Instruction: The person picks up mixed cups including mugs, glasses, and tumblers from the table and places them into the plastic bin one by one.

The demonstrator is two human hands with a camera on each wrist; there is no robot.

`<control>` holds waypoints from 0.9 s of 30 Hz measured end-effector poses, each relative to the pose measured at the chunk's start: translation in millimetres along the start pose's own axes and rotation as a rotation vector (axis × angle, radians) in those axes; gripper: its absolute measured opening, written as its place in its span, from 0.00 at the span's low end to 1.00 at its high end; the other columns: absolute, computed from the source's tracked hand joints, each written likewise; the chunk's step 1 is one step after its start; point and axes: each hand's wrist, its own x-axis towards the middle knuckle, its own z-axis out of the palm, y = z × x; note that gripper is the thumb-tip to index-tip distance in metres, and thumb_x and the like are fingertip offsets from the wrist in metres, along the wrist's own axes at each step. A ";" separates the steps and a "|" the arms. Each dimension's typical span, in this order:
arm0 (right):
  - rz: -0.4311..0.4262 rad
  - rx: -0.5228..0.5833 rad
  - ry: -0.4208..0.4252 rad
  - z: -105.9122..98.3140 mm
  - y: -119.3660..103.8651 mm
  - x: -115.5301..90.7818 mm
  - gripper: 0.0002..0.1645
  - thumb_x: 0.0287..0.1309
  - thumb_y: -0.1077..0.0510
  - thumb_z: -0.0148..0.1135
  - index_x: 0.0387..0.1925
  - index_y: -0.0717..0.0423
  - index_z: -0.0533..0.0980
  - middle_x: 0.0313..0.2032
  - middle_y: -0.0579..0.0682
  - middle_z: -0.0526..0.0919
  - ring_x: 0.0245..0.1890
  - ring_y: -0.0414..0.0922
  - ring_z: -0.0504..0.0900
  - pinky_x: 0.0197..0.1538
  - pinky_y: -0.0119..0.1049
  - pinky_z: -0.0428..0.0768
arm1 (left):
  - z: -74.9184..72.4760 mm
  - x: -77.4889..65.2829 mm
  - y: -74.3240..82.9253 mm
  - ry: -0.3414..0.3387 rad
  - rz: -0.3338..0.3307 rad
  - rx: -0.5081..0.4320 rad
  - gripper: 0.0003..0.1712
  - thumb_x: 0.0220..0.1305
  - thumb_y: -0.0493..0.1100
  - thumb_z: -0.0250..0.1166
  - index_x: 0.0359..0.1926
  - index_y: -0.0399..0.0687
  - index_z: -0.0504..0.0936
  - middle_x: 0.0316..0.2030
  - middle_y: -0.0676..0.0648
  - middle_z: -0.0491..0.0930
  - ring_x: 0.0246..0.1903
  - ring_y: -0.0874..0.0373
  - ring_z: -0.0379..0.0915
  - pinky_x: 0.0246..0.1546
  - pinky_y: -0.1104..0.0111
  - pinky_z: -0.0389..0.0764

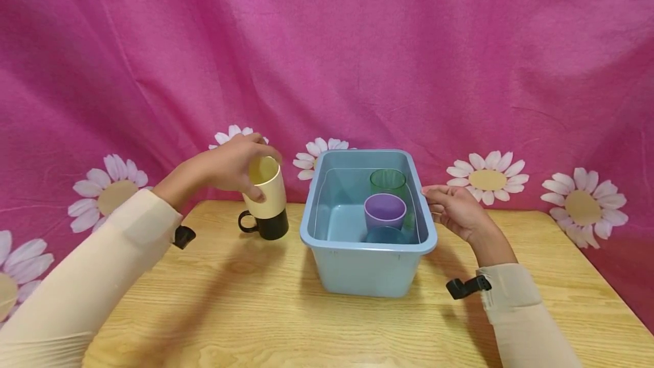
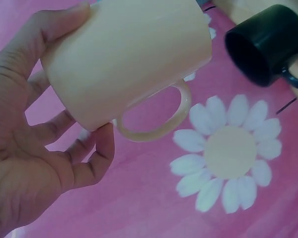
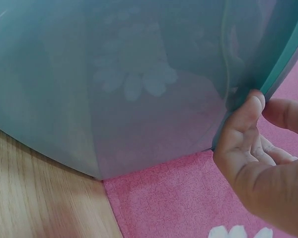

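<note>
My left hand (image 1: 230, 166) holds a cream mug (image 1: 271, 196) near its rim, thumb on one side and fingers on the other. Its opening faces up, and the left wrist view shows its looped handle (image 2: 156, 130). A black mug (image 1: 273, 228) stands on the table just below it, partly hidden in the head view; a gap shows between them from the left wrist. On the other side, my right hand (image 1: 460, 210) pinches the right rim of a blue-grey plastic tub (image 1: 365, 271). Inside the tub are a purple cup (image 1: 384, 220), a green clear glass (image 1: 388, 179) and a blue cup (image 1: 385, 236).
The tub stands on a light wooden table (image 1: 245, 311), right of the black mug. Behind the table hangs a pink cloth (image 1: 327, 67) with white daisies, close to the table's back edge.
</note>
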 end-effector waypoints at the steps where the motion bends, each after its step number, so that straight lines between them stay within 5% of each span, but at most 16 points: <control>1: -0.001 0.000 -0.001 -0.1 0.0 0.1 0.10 0.74 0.60 0.59 0.38 0.53 0.85 0.33 0.47 0.89 0.33 0.40 0.87 0.43 0.33 0.86 | -4.0 0.4 2.0 -0.001 -0.017 -0.004 0.39 0.37 0.44 0.85 0.57 0.53 0.84 0.51 0.42 0.75 0.49 0.44 0.71 0.43 0.54 0.79; 7: -0.002 0.013 -0.003 0.2 -1.6 -1.0 0.09 0.73 0.60 0.59 0.38 0.54 0.85 0.34 0.47 0.89 0.33 0.40 0.87 0.42 0.33 0.86 | -26.0 6.0 11.0 0.005 -0.028 0.024 0.39 0.38 0.45 0.86 0.57 0.54 0.84 0.50 0.42 0.75 0.50 0.42 0.68 0.45 0.53 0.76; 14: -0.002 0.005 -0.007 0.3 -1.7 -1.2 0.10 0.73 0.60 0.59 0.38 0.53 0.85 0.34 0.47 0.89 0.34 0.40 0.87 0.43 0.33 0.86 | -46.0 15.2 21.2 0.021 0.044 0.056 0.37 0.39 0.44 0.85 0.56 0.52 0.84 0.50 0.41 0.76 0.50 0.43 0.68 0.45 0.52 0.76; 27: -0.003 0.014 -0.013 0.8 -2.2 -1.4 0.09 0.73 0.60 0.59 0.38 0.54 0.85 0.32 0.47 0.88 0.32 0.40 0.87 0.43 0.34 0.86 | -59.9 28.6 44.4 0.007 0.087 0.040 0.38 0.42 0.46 0.84 0.58 0.53 0.83 0.49 0.42 0.75 0.51 0.45 0.67 0.44 0.54 0.77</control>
